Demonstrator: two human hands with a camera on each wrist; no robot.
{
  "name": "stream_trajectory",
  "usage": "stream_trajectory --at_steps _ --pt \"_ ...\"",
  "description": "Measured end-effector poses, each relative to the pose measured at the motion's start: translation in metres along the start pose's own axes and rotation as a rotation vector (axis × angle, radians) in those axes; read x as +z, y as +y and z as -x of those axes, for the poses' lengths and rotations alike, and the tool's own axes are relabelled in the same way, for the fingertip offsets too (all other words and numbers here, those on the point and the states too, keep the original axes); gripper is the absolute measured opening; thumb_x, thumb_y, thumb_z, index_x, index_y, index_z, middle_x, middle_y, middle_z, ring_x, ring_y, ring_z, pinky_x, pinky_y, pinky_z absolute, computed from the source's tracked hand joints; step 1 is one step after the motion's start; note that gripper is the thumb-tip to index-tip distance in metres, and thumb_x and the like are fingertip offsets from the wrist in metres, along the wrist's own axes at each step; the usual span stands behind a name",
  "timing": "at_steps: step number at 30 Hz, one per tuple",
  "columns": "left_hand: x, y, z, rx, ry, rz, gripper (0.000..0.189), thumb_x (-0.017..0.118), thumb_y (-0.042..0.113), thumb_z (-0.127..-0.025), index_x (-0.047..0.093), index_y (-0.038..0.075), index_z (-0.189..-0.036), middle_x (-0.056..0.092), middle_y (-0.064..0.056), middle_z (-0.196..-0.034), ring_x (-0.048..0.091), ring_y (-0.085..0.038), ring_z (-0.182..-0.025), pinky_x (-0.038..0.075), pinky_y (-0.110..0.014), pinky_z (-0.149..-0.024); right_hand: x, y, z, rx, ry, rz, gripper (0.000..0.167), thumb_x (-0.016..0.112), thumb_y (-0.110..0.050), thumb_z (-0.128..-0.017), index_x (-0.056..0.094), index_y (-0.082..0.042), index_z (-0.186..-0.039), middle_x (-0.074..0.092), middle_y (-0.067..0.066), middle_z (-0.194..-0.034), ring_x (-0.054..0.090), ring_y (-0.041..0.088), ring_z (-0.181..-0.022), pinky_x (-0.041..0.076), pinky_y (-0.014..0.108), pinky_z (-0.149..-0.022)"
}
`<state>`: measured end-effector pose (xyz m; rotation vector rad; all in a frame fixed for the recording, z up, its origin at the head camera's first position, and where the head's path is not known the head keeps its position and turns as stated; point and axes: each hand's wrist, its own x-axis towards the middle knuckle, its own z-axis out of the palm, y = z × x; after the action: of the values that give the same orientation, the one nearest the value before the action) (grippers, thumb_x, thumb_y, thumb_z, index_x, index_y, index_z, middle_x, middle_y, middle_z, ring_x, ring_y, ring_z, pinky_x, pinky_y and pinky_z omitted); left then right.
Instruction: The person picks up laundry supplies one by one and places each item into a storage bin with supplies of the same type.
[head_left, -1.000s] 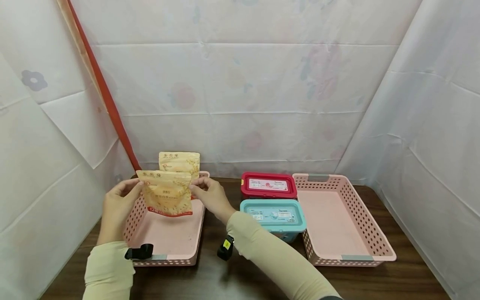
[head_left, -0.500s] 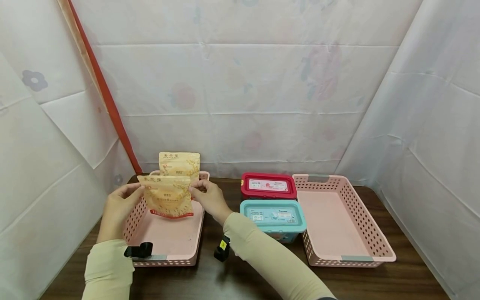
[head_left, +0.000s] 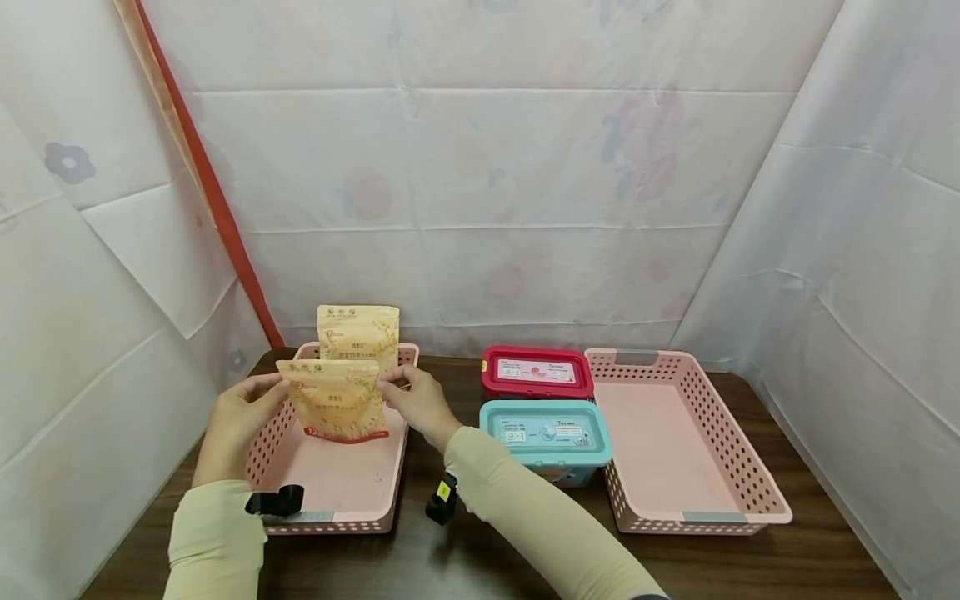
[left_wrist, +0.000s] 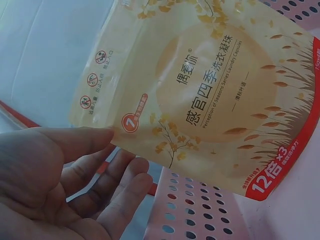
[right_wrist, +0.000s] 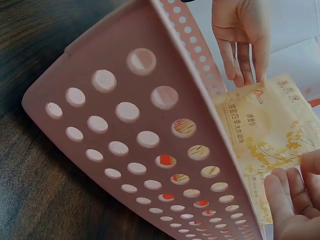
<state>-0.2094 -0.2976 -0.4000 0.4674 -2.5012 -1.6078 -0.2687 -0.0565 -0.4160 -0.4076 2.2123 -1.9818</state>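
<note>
A cream-yellow pouch of laundry capsules (head_left: 337,404), with a red strip along its bottom, is upright over the left pink basket (head_left: 337,483). My left hand (head_left: 238,421) pinches its left edge near the top; the left wrist view shows the fingertips of this hand (left_wrist: 95,175) right at that edge. On the opposite edge, my right hand (head_left: 420,404) pinches the pouch between thumb and fingers. Behind it a matching pouch (head_left: 360,329) stands at the basket's back end, its lower part hidden by the front one. The right wrist view looks through the perforated basket wall (right_wrist: 135,130) beside both hands.
To the right stand a red-lidded box (head_left: 537,372) and a teal-lidded box (head_left: 546,433), one in front of the other. Beyond them lies a second pink basket (head_left: 667,450). White patterned sheets (head_left: 480,167) enclose the dark wooden table (head_left: 510,558) at the back and sides.
Held by both hands, the front pouch has come down a little toward the basket floor. More of the pouch behind now shows above it. The boxes and baskets stay put.
</note>
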Motion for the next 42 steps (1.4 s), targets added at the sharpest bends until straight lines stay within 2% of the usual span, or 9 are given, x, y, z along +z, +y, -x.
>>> stream_trajectory --at_steps 3,7,11,19,24,32,36,42 --pt "0.000 -0.001 -0.001 -0.020 -0.005 -0.005 0.068 0.053 0.049 -0.101 0.045 0.000 -0.147 0.051 -0.023 -0.138 0.051 -0.034 -0.123 0.047 -0.049 -0.098 0.001 0.001 0.000 0.000 0.005 0.008 0.009 0.069 -0.016 -0.096 0.069 -0.008 -0.099 0.064 -0.001 -0.090 0.068 0.023 -0.087 0.059 0.036 -0.081" --pt "-0.001 -0.002 -0.003 -0.036 -0.009 -0.025 0.069 0.053 0.050 -0.100 0.046 0.000 -0.147 0.053 -0.021 -0.135 0.053 -0.031 -0.118 0.049 -0.041 -0.090 0.002 0.001 0.001 0.000 -0.002 0.019 0.008 0.069 -0.015 -0.097 0.069 -0.008 -0.099 0.064 -0.001 -0.090 0.066 0.015 -0.083 0.058 0.030 -0.078" --pt "-0.001 -0.001 -0.003 -0.041 -0.002 -0.031 0.068 0.055 0.049 -0.100 0.047 0.000 -0.146 0.054 -0.020 -0.133 0.052 -0.030 -0.116 0.048 -0.042 -0.089 0.001 0.000 0.002 0.000 -0.008 0.054 0.008 0.069 -0.017 -0.097 0.070 -0.009 -0.099 0.064 -0.002 -0.089 0.068 0.018 -0.085 0.057 0.028 -0.075" --pt "-0.001 0.002 0.000 -0.014 0.012 -0.080 0.065 0.056 0.045 -0.101 0.047 -0.004 -0.144 0.050 -0.025 -0.136 0.049 -0.037 -0.121 0.046 -0.050 -0.093 -0.002 -0.001 0.003 -0.002 -0.017 0.155 0.010 0.071 -0.022 -0.096 0.070 -0.013 -0.100 0.063 -0.005 -0.089 0.058 0.008 -0.080 0.050 0.024 -0.068" --pt "-0.003 0.003 0.001 0.002 0.014 -0.124 0.065 0.055 0.043 -0.101 0.047 -0.005 -0.143 0.050 -0.028 -0.136 0.049 -0.039 -0.119 0.046 -0.049 -0.091 -0.005 0.000 0.004 -0.002 -0.044 0.179 0.011 0.071 -0.023 -0.095 0.070 -0.014 -0.101 0.063 -0.005 -0.089 0.056 0.008 -0.080 0.048 0.025 -0.068" --pt "-0.006 0.004 0.002 0.004 -0.037 -0.113 0.068 0.055 0.041 -0.102 0.041 -0.006 -0.148 0.048 -0.027 -0.137 0.048 -0.035 -0.119 0.047 -0.037 -0.086 -0.007 -0.001 0.006 0.001 -0.071 0.178 0.013 0.071 -0.021 -0.095 0.069 -0.013 -0.104 0.063 -0.005 -0.092 0.057 0.008 -0.082 0.049 0.024 -0.070" --pt "-0.007 0.004 0.003 0.022 -0.063 -0.105 0.073 0.056 0.044 -0.101 0.037 -0.007 -0.149 0.047 -0.029 -0.139 0.047 -0.038 -0.122 0.046 -0.046 -0.093 -0.008 -0.002 0.006 0.001 -0.089 0.168 0.014 0.071 -0.021 -0.095 0.068 -0.012 -0.105 0.063 -0.005 -0.094 0.057 0.008 -0.083 0.050 0.025 -0.071" --pt "-0.009 0.008 0.006 0.018 -0.124 -0.058 0.090 0.061 0.055 -0.095 0.028 -0.005 -0.154 0.037 -0.029 -0.150 0.036 -0.044 -0.136 0.034 -0.062 -0.107 -0.011 -0.003 0.010 -0.012 -0.147 0.175 0.023 0.070 -0.023 -0.096 0.066 -0.012 -0.115 0.063 -0.005 -0.101 0.059 0.008 -0.090 0.053 0.026 -0.077"
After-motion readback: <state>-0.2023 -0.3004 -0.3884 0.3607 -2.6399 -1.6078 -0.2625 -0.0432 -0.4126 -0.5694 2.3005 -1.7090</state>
